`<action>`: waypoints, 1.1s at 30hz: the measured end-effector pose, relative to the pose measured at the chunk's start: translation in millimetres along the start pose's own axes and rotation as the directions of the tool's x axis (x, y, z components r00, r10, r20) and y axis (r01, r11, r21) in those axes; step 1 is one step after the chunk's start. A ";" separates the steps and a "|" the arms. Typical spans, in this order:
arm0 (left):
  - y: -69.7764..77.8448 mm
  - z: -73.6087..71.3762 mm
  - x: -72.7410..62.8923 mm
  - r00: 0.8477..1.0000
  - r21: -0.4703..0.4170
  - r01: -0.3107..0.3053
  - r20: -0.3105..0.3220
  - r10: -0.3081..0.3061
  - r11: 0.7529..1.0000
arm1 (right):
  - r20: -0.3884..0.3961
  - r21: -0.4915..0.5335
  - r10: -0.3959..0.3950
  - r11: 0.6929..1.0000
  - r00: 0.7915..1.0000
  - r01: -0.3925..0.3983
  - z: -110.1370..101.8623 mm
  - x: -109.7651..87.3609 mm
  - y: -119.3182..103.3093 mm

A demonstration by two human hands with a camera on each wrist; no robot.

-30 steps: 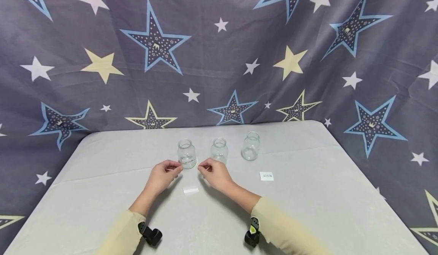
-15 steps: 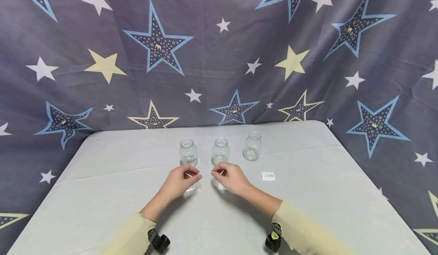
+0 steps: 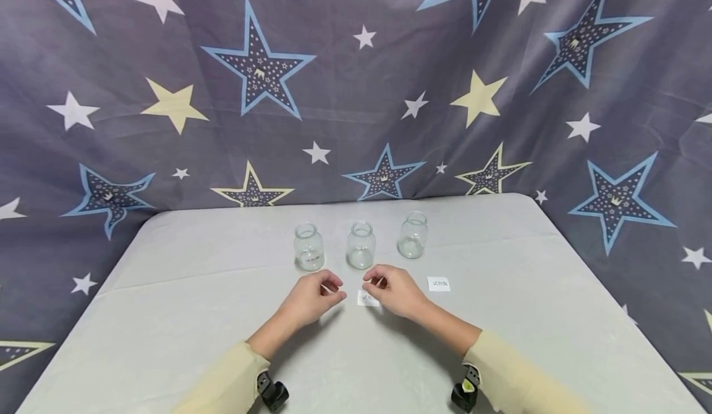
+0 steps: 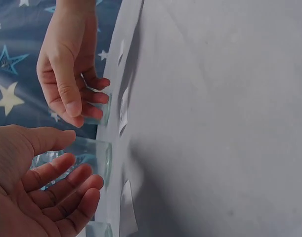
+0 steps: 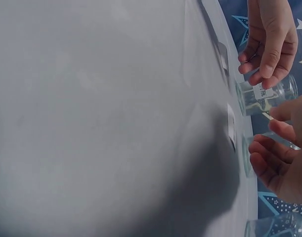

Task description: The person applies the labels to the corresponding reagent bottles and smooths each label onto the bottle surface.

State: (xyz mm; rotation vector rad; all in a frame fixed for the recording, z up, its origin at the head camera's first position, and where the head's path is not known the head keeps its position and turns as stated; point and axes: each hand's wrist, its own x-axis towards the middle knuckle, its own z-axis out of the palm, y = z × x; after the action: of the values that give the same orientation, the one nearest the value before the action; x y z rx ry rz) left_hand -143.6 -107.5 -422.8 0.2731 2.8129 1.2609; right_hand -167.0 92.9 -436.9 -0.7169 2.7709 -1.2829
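My left hand [image 3: 313, 296] is over the table in front of the left glass jar [image 3: 309, 259], thumb and fingers apart and holding nothing I can see. That jar bears a small printed label [image 5: 263, 92]. Opposite it, my right hand [image 3: 395, 290] has loosely bent fingers above a white printed label [image 3: 367, 298], partly covering it. A pale sliver appears by its thumb in the right wrist view; whether it is held or background is unclear. Behind the hands stand a middle jar [image 3: 361, 256] and a right jar [image 3: 413, 246], both without lids.
Another white printed label [image 3: 439, 284] lies to the right, in front of the right jar. A slightly curled white paper strip [image 4: 128, 210] is under my left hand, hidden in the head view. A star-patterned cloth [image 3: 334, 92] hangs behind the grey-white table [image 3: 194, 315].
Both hands have drawn back from the left jar and shifted right, toward the middle label. The hands now cover the paper strip in the head view. The jars and labels stay put.
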 end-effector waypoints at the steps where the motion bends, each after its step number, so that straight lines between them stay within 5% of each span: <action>1: 0.4 0.8 -0.2 1.000 0.006 -0.010 0.003 0.010 1.000 | 0.001 -0.006 0.004 1.000 1.000 -0.004 -0.6 -0.5 0.8; 14: 11.8 3.6 0.0 0.998 0.035 -0.054 0.023 0.053 0.998 | 0.028 -0.112 0.002 0.994 1.000 0.001 -6.8 -8.0 10.9; 33: 6.4 31.5 7.2 0.991 0.067 -0.104 0.089 0.097 0.992 | 0.078 -0.251 -0.009 0.968 0.997 0.028 -6.2 -16.2 21.9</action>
State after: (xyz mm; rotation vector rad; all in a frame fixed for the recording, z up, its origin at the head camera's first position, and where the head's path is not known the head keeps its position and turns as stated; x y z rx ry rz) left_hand -146.2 -78.8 -438.8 0.4664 2.8060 1.1382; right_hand -162.5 116.3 -451.6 -0.7859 2.9003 -0.8914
